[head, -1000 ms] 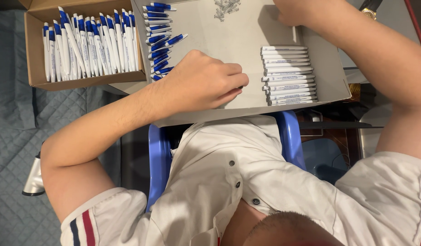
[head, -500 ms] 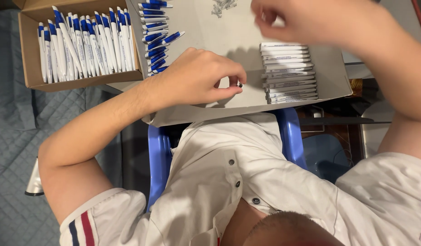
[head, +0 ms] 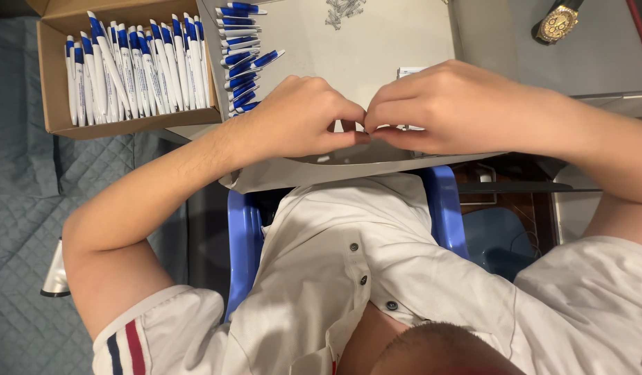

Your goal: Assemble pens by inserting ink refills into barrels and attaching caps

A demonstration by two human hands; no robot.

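My left hand [head: 293,118] and my right hand [head: 460,104] meet fingertip to fingertip over the grey tabletop [head: 376,48]. Both are pinched shut on a small pen piece [head: 366,127], which the fingers almost wholly hide. A sliver of a white pen barrel [head: 404,128] shows under my right fingers. My right hand covers the stack of white barrels [head: 410,71], leaving only its top edge in sight. A row of blue-and-white pen halves [head: 241,59] lies just left of my left hand.
A cardboard box [head: 57,104] full of assembled blue-and-white pens stands at the far left. A small pile of metal springs [head: 342,8] lies at the table's far edge, and a gold wristwatch [head: 557,22] at the right. A blue chair [head: 245,243] is under me.
My right hand came down from the far edge of the table, across the barrel stack, to meet my left hand. My left hand stayed near the table's front edge.
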